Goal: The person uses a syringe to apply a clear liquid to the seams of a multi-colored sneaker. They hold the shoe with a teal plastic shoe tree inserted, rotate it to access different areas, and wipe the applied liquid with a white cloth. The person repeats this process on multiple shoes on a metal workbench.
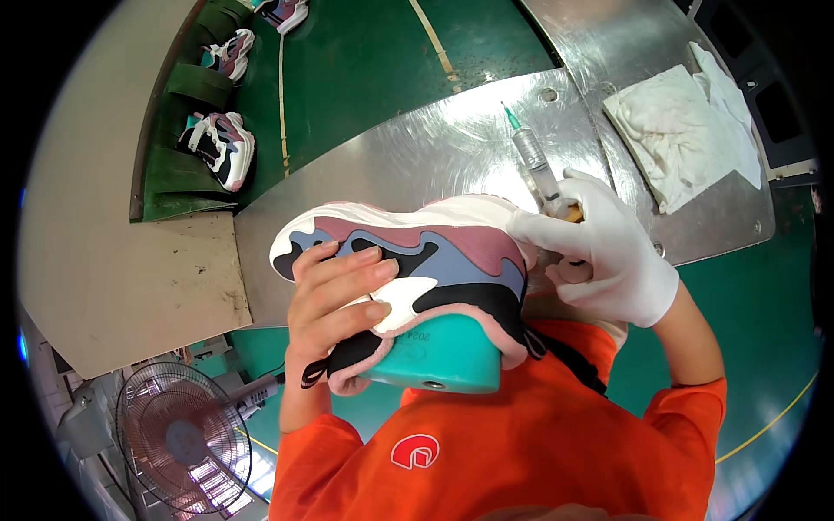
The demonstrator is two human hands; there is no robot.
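Note:
A sneaker (452, 247) in mauve, blue-grey, black and white is held on its side over the metal table, sole facing away from me. A teal shoe last (443, 354) fills its opening. My bare left hand (334, 304) is closed around the upper near the toe end and tongue. My right hand (604, 252), in a white glove, is closed on a clear syringe (534, 161) with a green tip pointing away from the shoe. Its outstretched finger meets the heel end of the sole. A small brown piece shows among the gloved fingers; the syringe's rear end is hidden there.
Similar sneakers (221, 148) sit between dark green flaps on a green conveyor belt (365, 61) at the far left. A folded white cloth (678, 130) lies on the metal table (400, 165) at right. A fan (182, 441) stands lower left, beside a beige board (122, 208).

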